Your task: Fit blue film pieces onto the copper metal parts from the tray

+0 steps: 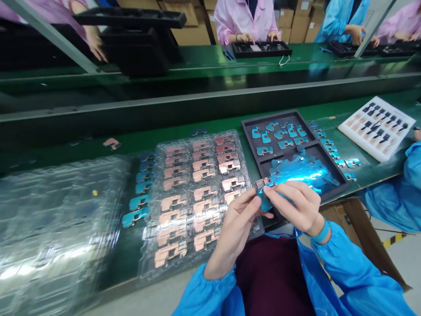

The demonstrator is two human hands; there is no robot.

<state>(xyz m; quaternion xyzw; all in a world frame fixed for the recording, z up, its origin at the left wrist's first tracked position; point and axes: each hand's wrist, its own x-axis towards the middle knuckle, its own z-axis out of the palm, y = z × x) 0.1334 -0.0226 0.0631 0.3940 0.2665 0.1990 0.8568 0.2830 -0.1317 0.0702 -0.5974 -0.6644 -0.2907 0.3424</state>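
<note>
My left hand (237, 221) pinches a small circuit board (259, 184) in front of me, above the near left part of a black divided tray (247, 131). Blue film (265, 202) lies along the board's underside. The thumb and fingers of my right hand (297, 202) are closed at the board's right edge, on the blue film; its exact grip is partly hidden. Behind my hands, a heap of loose blue film pieces (292, 171) fills one tray compartment. Several blue-covered boards (285, 144) lie in the far compartment. Left of my hands, a clear plastic tray (148, 259) holds rows of copper-coloured boards (173, 202).
Clear trays (62, 228) are stacked at left. Blue-covered boards line the bench left (138, 202) and right (333, 154). A lone copper-coloured board (112, 143) lies farther back. A white panel (378, 127) bears black pieces. Co-workers sit opposite and at right.
</note>
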